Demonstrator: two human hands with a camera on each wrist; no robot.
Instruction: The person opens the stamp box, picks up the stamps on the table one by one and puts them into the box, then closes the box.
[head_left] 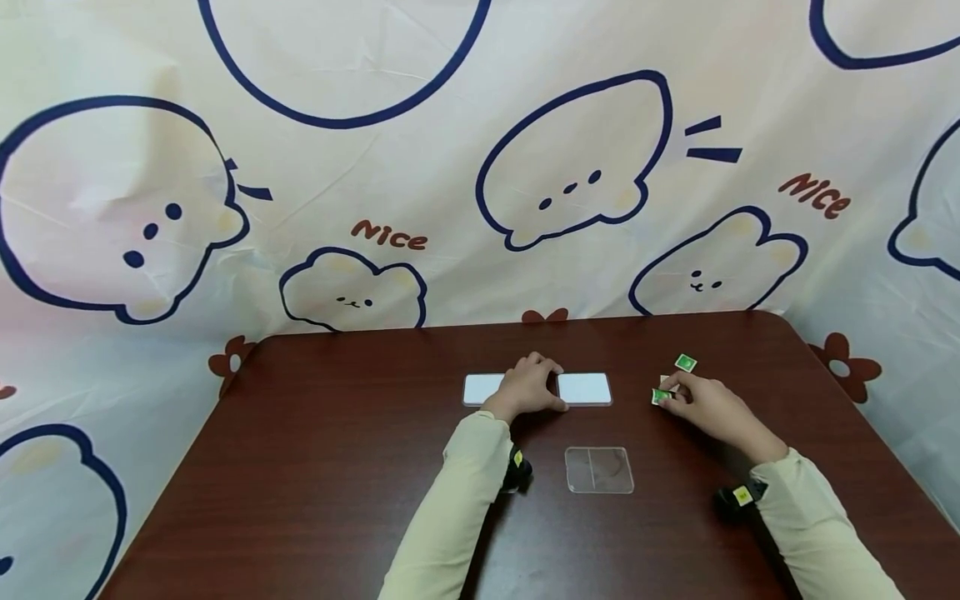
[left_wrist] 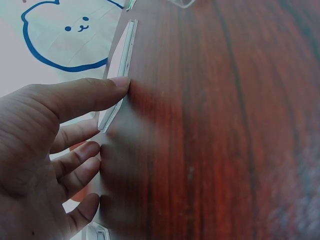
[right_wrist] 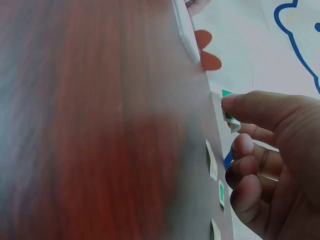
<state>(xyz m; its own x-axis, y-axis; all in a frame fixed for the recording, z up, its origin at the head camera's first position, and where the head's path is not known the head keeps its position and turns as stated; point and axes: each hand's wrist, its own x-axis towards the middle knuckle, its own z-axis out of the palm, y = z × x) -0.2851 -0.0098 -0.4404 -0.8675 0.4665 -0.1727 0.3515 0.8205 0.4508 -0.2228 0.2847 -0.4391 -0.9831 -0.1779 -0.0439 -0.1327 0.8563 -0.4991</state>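
Observation:
Thumb and index finger of my left hand (head_left: 527, 386) hold the left end of a flat white rectangular case (head_left: 587, 389) by its near and far long edges. In the left wrist view the thumb presses on the clear rim of the case (left_wrist: 118, 75). A second white case (head_left: 480, 388) lies to the left, partly hidden behind that hand. My right hand (head_left: 708, 407) pinches a small green-and-white packet (head_left: 660, 397) between thumb and index finger. In the right wrist view the packet (right_wrist: 227, 114) has a serrated edge and is partly covered by the thumb.
Beyond the right hand lies another small green packet (head_left: 686, 362). More small packets (right_wrist: 221, 195) show below the fingers in the right wrist view. A clear, shallow plastic piece (head_left: 600, 471) rests on the brown table (head_left: 300, 467), nearer me. A printed cloth (head_left: 450, 183) hangs behind.

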